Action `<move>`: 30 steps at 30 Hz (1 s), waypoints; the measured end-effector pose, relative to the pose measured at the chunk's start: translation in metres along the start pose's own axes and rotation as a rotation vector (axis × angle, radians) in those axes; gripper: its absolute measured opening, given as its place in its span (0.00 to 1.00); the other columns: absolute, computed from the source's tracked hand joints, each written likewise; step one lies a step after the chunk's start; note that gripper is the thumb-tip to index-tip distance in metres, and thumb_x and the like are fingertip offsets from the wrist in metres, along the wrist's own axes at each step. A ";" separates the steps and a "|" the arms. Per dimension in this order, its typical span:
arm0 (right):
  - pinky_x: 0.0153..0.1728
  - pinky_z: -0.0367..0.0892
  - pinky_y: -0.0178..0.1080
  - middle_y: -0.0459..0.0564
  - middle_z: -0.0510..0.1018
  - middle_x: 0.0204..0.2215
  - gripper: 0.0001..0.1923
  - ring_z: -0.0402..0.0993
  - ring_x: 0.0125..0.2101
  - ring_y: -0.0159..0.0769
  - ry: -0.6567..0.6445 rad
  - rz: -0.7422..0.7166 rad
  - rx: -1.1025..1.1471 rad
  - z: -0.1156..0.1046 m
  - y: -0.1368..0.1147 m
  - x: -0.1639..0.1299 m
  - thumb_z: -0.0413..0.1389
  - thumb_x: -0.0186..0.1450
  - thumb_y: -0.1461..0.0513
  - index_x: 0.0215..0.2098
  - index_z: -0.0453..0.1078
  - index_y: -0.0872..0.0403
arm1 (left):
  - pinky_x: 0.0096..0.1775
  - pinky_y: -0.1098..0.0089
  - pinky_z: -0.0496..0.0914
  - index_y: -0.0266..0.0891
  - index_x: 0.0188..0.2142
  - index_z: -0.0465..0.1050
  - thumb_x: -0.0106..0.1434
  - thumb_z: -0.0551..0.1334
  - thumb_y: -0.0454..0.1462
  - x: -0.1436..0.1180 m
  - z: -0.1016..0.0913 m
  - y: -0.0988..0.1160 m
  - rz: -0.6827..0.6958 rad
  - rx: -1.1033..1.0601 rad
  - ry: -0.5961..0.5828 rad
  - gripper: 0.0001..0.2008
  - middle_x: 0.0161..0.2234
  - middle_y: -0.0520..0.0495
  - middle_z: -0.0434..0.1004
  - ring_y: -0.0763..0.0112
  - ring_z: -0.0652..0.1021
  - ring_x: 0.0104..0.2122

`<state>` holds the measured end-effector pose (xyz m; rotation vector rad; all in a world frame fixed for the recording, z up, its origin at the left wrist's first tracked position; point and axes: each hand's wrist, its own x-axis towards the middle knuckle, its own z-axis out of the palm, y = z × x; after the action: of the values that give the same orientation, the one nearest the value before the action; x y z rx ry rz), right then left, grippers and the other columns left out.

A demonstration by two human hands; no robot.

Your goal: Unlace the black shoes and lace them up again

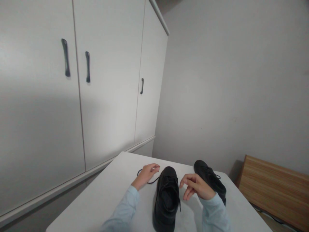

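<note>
A black lace-up shoe (166,201) stands on the white table in front of me, toe pointing away. My left hand (146,175) hovers left of its toe, fingers stretched out, holding nothing visible. One loose lace (153,182) runs from the shoe leftward and passes behind that hand and wrist. On the shoe's right side another lace end hangs down. Just right of the shoe is my right hand (196,187), its fingers bent and apart with nothing seen between them. A second black shoe (204,170) lies behind my right hand, partly covered by it.
The white table (96,206) fills the lower middle. A white wardrobe (111,80) with dark handles rises along the left. A grey wall (231,80) is behind the table. At the right stands a wood-grain piece of furniture (275,187), with a dark cable below it.
</note>
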<state>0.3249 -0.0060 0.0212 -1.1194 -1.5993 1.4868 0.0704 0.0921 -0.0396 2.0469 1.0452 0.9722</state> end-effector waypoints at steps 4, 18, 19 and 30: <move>0.15 0.66 0.32 0.45 0.72 0.25 0.18 0.73 0.18 0.32 0.165 -0.123 -0.006 -0.003 0.010 0.014 0.57 0.55 0.49 0.27 0.65 0.56 | 0.42 0.69 0.65 0.38 0.37 0.74 0.60 0.57 0.36 0.004 -0.003 -0.015 -0.116 0.322 0.186 0.09 0.37 0.46 0.76 0.68 0.74 0.36; 0.11 0.63 0.29 0.44 0.71 0.22 0.08 0.68 0.17 0.28 0.526 -0.251 -0.400 0.007 0.033 0.044 0.51 0.56 0.59 0.29 0.68 0.55 | 0.41 0.62 0.58 0.39 0.41 0.69 0.63 0.53 0.32 0.005 0.017 -0.035 -0.255 0.871 0.112 0.09 0.43 0.40 0.70 0.58 0.67 0.45; 0.11 0.63 0.29 0.44 0.71 0.22 0.08 0.68 0.17 0.29 0.537 -0.256 -0.400 0.007 0.033 0.044 0.51 0.56 0.59 0.29 0.68 0.55 | 0.41 0.62 0.58 0.40 0.42 0.68 0.62 0.54 0.32 0.005 0.017 -0.035 -0.256 0.863 0.110 0.09 0.43 0.40 0.71 0.58 0.67 0.45; 0.14 0.65 0.33 0.49 0.73 0.25 0.11 0.70 0.22 0.34 0.604 -0.327 -0.473 0.008 0.032 0.045 0.52 0.59 0.57 0.34 0.72 0.54 | 0.44 0.62 0.56 0.40 0.38 0.67 0.67 0.48 0.35 0.009 0.014 -0.017 -0.130 0.713 0.179 0.10 0.36 0.46 0.73 0.63 0.70 0.41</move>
<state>0.3043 0.0314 -0.0148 -1.3175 -1.6138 0.4905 0.0795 0.1052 -0.0580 2.4213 1.7936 0.7891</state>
